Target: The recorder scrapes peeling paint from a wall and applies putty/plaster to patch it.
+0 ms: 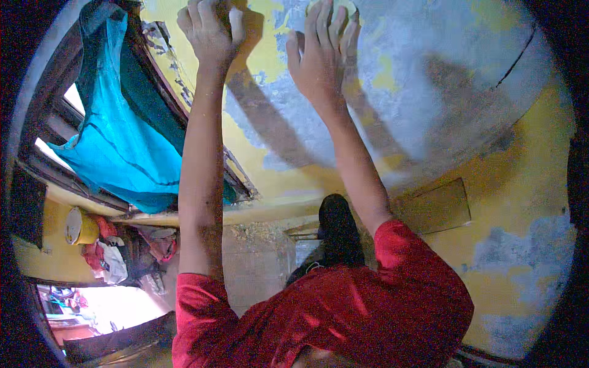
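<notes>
Both my arms reach up to a wall [399, 55] with patchy grey-blue and yellow paint. At the top edge, my right hand [320, 55] lies over a round, pale, pad-like thing [351, 7], its fingers bent across it and pressing it to the wall. The exact kind of this pad cannot be made out. To the left, my left hand [210, 30] is up against the yellow part of the wall, thumb apart from the fingers. Its fingertips run up to the picture's edge, and nothing shows in it.
A turquoise cloth [126, 150] hangs across a dark-framed window opening at left. Below it are a yellow bucket [83, 226] and a heap of cloths [113, 260]. A flat brown board [435, 205] leans against the wall's foot. Bright light comes from an opening [126, 310] at lower left.
</notes>
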### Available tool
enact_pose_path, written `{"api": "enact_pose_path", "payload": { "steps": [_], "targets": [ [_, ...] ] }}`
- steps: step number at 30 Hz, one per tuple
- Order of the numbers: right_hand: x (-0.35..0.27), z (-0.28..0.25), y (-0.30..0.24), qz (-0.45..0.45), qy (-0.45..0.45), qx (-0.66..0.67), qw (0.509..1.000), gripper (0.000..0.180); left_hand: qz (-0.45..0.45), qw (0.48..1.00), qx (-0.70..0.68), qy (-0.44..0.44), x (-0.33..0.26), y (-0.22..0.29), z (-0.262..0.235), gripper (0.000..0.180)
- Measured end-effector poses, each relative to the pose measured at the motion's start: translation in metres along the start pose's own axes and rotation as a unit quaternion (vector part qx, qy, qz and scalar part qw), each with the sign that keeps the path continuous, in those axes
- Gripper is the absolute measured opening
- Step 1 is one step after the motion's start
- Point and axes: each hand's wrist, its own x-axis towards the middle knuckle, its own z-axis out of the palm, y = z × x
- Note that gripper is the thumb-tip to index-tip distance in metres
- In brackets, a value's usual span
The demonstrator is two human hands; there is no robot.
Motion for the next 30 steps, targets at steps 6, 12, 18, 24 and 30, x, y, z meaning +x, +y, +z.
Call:
{"api": "enact_pose_path", "payload": {
  "steps": [6, 12, 18, 24, 30],
  "targets": [
    [0.021, -0.005, 0.003, -0.034, 0.015, -0.036, 0.999, 0.065, 0.025, 0.999, 0.047, -0.012, -0.002, -0.001, -0.001, 0.035],
    [0.004, 0.006, 0.009, -0.035, 0.004, 0.041, 0.999, 0.067, 0.017, 0.998, 0.053, -0.041, 0.002, -0.003, -0.004, 0.034],
    [-0.021, 0.012, 0.004, -0.043, -0.024, 0.061, 0.997, 0.068, 0.047, 0.998, 0.048, -0.021, 0.0, -0.001, -0.001, 0.033],
    [0.008, 0.006, 0.006, -0.057, 0.0, 0.072, 0.996, 0.071, 0.011, 0.999, 0.038, -0.031, -0.005, -0.003, -0.002, 0.036],
    [0.004, 0.001, 0.005, -0.06, -0.002, 0.068, 0.996, 0.069, 0.057, 0.994, 0.055, -0.078, 0.001, 0.006, -0.005, 0.035]
  ]
}}
